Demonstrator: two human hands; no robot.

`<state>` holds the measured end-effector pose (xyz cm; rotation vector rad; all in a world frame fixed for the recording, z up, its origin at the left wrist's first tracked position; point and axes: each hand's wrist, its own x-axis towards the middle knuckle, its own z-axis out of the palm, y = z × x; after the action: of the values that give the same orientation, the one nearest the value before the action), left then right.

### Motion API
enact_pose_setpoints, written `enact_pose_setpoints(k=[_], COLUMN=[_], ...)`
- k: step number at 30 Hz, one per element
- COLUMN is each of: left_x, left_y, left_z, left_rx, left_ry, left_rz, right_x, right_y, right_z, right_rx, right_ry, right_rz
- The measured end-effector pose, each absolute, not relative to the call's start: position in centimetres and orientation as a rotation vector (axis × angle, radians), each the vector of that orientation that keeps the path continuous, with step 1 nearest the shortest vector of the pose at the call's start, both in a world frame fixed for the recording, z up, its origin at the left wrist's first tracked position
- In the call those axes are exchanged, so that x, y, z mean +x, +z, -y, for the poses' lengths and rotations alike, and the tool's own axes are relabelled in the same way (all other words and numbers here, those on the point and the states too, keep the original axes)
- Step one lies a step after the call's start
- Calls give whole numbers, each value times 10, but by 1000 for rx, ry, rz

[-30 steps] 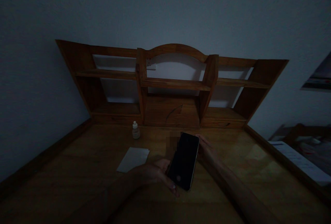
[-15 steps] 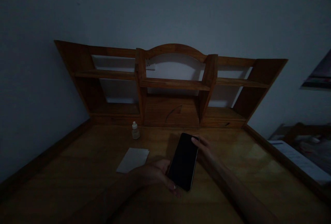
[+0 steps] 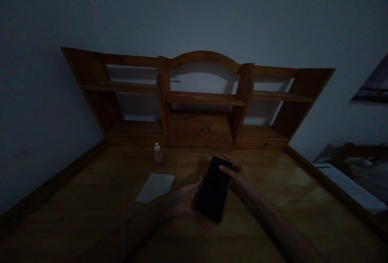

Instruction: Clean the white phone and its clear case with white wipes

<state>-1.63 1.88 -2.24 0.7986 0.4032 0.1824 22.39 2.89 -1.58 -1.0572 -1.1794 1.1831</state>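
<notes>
Presently we hold a dark phone (image 3: pixel 214 189) above the wooden desk (image 3: pixel 273 198), left hand (image 3: pixel 182 200) clasped along its edge, right hand (image 3: pixel 239 174) with spread fingers touching its top corner, small bottle (image 3: pixel 158 153) and white sheet (image 3: pixel 155 187) lying nearby; inspection under way, steadier grip advisable.

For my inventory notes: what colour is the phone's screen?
Black and unlit, on the phone that the left hand holds, in the head view.

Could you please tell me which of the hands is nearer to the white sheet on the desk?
Left. The left hand sits just right of the white sheet; the right hand is beyond the phone.
</notes>
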Motion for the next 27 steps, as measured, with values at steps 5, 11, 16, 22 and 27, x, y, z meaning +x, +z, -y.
enact_pose_setpoints(k=[5, 11, 16, 22, 27], left_x=[-15, -16, -14, -14, -13], left_y=[-16, -16, -17, -14, -16], left_z=[-16, -13, -12, -9, -7], left_rx=[845, 805, 811, 899, 946], left_ry=[189, 303, 327, 384, 425], left_rz=[-475, -463, -485, -547, -592], right_x=[221, 213, 210, 209, 206], right_y=[-8, -4, -4, 14, 23], right_z=[-23, -17, -15, -6, 5], right_rx=[-1065, -978, -943, -947, -950], right_ry=[1123, 1296, 1293, 1072, 1086], right_rz=[1176, 961, 949, 1099, 1022])
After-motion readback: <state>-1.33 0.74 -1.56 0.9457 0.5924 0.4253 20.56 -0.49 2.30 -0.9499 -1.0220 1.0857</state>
